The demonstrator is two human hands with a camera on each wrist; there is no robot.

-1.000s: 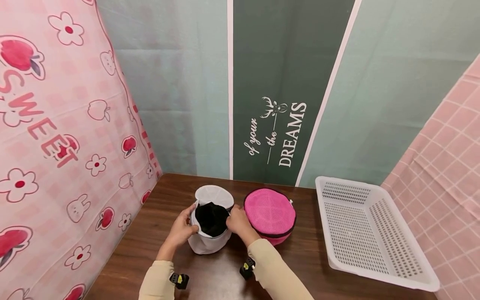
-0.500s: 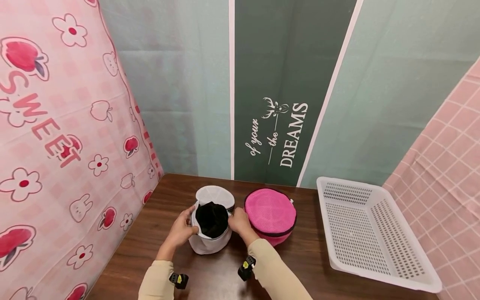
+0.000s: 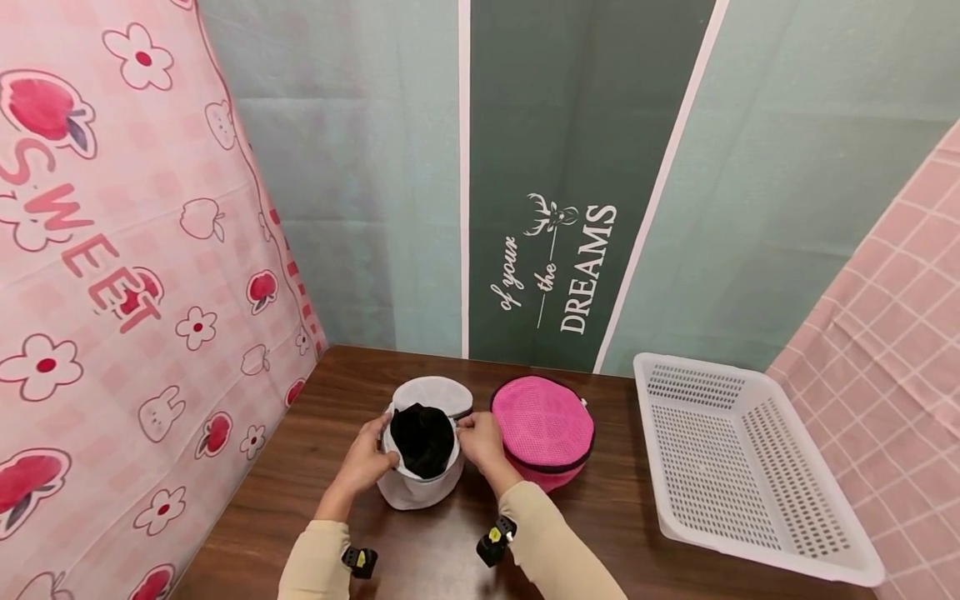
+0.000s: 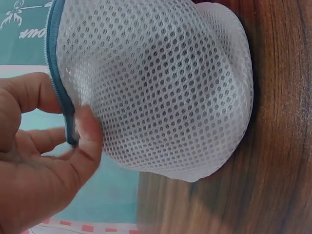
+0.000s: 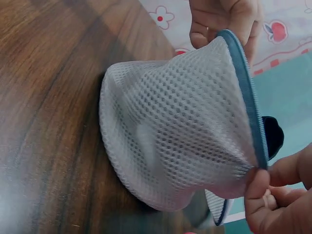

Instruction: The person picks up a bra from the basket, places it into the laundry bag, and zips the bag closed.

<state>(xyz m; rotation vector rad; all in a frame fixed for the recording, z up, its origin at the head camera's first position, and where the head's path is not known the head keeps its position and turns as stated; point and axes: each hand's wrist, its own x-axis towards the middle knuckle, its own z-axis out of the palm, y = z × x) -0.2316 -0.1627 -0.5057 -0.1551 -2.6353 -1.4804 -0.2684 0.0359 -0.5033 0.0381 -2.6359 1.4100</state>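
Observation:
A white mesh laundry bag with a blue-grey zip edge stands on the table, its round lid folded back behind it. Black cloth fills the mouth and bulges a little above the rim. My left hand pinches the rim on the left side, thumb and fingers on either side of the zip edge in the left wrist view. With its fingertips my right hand pinches the rim on the right, near the lid; the right wrist view shows thumb and finger at the zip edge.
Close to the right hand sits a pink mesh bag with a black rim. A white plastic basket stands farther right on the brown wooden table. Printed cloths hang behind and at both sides.
The white bag's lid has dropped slightly lower and to the right. My right hand has shifted slightly along the right rim; the left hand keeps its hold.

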